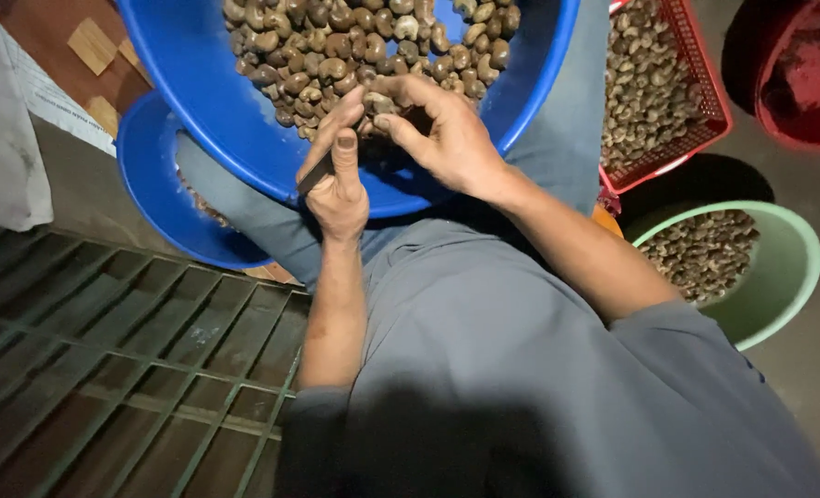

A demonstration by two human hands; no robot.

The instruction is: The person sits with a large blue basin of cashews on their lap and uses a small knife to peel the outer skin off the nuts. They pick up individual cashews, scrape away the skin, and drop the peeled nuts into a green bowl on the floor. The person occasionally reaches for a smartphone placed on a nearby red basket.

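Nut in hand: a brown cashew nut (380, 103) sits pinched between both hands, just above the near edge of the nut pile.
Right hand: the right hand (447, 138) curls its fingers (408, 88) closed around the nut, thumb pressed beneath it.
Left hand: the left hand (338, 189) is closed on a small dark blade (314, 177); its thumb points up toward the nut, touching the right hand's fingers.
Nut pile: a heap of brown nuts (364, 41) fills the far part of a basin, right behind the hands.
Basin: a large blue basin (216, 111) rests on the person's lap and holds the pile.
Lid below: a smaller blue round dish (152, 194) lies under the basin's left side, on the floor.
Lap: grey trousers (484, 369) fill the lower middle.
Right side: a red basket (677, 83) of nuts, and nearer, a pale green bucket (779, 277) also holding nuts.
Left side: a dark metal grate (106, 369) covers the floor.
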